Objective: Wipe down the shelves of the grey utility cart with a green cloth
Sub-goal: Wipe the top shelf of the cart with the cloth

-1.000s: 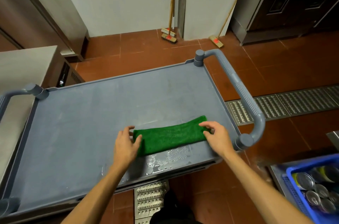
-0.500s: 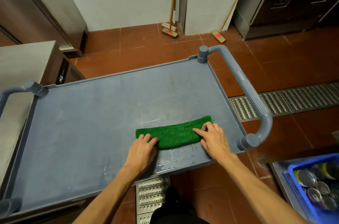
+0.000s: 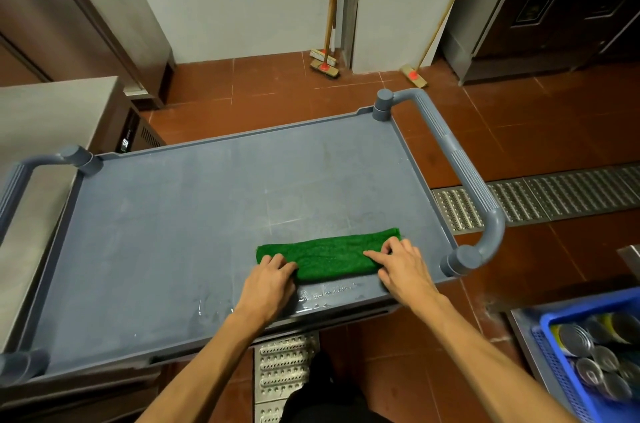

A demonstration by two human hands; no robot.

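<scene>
The grey utility cart's top shelf [image 3: 180,232] fills the middle of the view, with a handle at each end. A green cloth [image 3: 329,254], folded into a long strip, lies flat near the shelf's front right corner. My left hand [image 3: 268,287] presses on the cloth's left end with its fingers bent over the edge. My right hand [image 3: 403,267] rests on the right end, index finger stretched out along the cloth. A wet smear [image 3: 322,294] shines on the shelf just in front of the cloth.
The right cart handle [image 3: 464,180] curves past my right hand. A steel counter [image 3: 41,118] stands at the left. Brooms [image 3: 325,62] lean on the far wall. A blue crate of cans [image 3: 595,353] sits at the lower right. Metal drain grates [image 3: 561,194] cross the red tile floor.
Both hands moved onto the ends of the cloth and folded it narrower. The cloth sits slightly further from the front edge than a second ago.
</scene>
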